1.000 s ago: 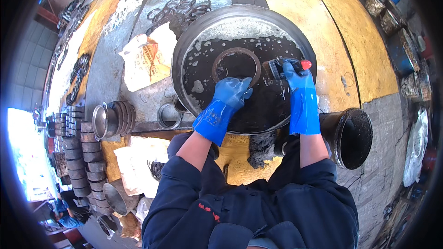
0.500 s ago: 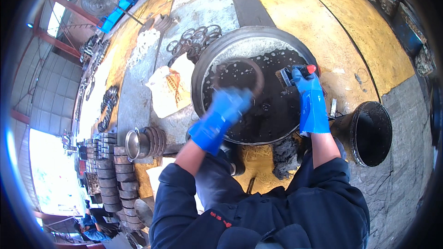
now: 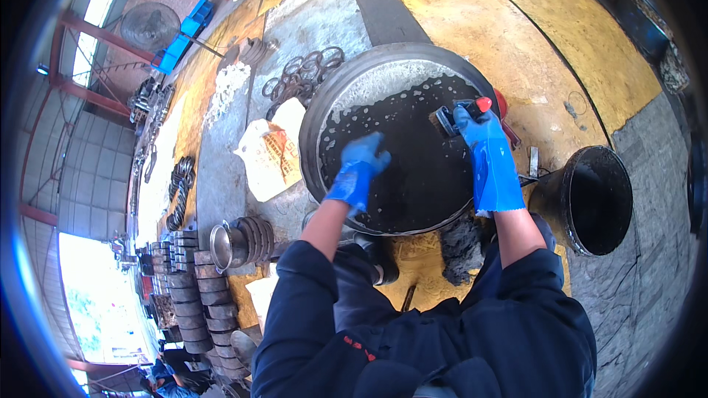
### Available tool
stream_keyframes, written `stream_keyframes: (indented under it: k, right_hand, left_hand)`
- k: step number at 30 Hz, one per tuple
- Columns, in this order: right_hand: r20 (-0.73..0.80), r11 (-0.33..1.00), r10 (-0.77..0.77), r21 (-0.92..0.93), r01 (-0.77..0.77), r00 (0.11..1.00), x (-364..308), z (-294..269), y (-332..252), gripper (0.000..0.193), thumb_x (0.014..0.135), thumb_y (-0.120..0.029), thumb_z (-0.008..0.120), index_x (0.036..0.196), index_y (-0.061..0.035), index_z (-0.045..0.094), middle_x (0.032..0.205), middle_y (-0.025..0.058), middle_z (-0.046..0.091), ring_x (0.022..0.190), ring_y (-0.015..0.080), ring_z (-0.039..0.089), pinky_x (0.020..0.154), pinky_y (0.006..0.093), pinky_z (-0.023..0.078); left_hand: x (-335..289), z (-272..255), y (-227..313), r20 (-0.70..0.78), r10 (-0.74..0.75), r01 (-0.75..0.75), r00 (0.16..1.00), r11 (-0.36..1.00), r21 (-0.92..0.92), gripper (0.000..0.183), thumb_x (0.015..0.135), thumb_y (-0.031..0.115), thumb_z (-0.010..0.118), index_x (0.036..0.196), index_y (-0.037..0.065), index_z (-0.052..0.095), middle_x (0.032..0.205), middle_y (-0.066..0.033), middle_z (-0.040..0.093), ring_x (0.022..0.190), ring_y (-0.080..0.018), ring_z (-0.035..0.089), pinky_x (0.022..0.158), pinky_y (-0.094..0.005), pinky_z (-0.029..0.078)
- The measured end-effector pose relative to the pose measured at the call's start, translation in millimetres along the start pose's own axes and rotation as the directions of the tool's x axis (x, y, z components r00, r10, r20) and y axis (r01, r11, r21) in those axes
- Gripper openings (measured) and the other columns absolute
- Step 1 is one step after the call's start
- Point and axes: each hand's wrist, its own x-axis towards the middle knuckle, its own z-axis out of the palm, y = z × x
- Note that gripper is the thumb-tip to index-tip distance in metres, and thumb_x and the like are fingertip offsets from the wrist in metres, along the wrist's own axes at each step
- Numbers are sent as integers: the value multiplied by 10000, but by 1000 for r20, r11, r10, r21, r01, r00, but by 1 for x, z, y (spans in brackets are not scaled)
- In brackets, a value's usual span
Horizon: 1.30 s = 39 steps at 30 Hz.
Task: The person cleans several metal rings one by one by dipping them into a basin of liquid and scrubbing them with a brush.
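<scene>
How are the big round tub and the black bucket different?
The tub is wider, while the bucket is narrower and looks deeper for its width.
The tub shows dark liquid with pale flecks; the bucket's inside is too dark to tell what it holds.
The tub has the gloved left hand and right hand over it; the bucket has no hand over it.
Both have round, open tops.
</scene>
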Motion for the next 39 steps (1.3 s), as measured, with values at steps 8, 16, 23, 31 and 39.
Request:
stream_keyframes:
  k: [8,16,23,31,39]
  right_hand:
    - [-38,1000,0,29,1,999,-1,-16,5,252,848,-175,707,1058,-36,698,965,74,719,888,151,674,836,305,529]
    - [33,998,-56,44,54,998,18,-1,37,241,854,-151,701,1062,-29,694,937,66,706,820,137,664,764,298,541]
    - [-1,996,-11,84,11,1000,14,1,28,193,876,-132,712,1047,-45,698,916,41,710,818,123,658,756,301,543]
    - [-3,993,-20,-121,20,1000,-7,11,0,214,880,-192,691,1031,-42,712,900,64,725,827,135,670,798,290,534]
    - [-5,994,15,-106,-16,1000,-16,0,-29,225,884,-205,685,1029,-35,709,893,75,726,826,140,672,798,296,533]
  left_hand:
    - [14,82,47,354,-200,215,914,977,-2,616,791,438,690,1310,135,557,1257,-180,615,1146,-368,592,948,-455,480]
    - [-3,115,37,543,-313,485,780,849,-208,435,831,229,669,1237,85,610,1271,-228,589,1175,-379,574,965,-433,476]
    - [-5,65,85,631,-60,332,774,886,-324,474,777,242,711,1216,79,635,1231,-224,619,1204,-384,555,983,-435,467]
    - [-14,56,78,629,87,187,772,915,-356,436,837,313,667,1203,78,639,1087,-158,686,987,-317,655,900,-371,497]
    - [-28,-15,126,755,-86,123,650,992,7,459,833,362,656,1178,60,665,1124,-137,692,1014,-270,655,887,-367,492]
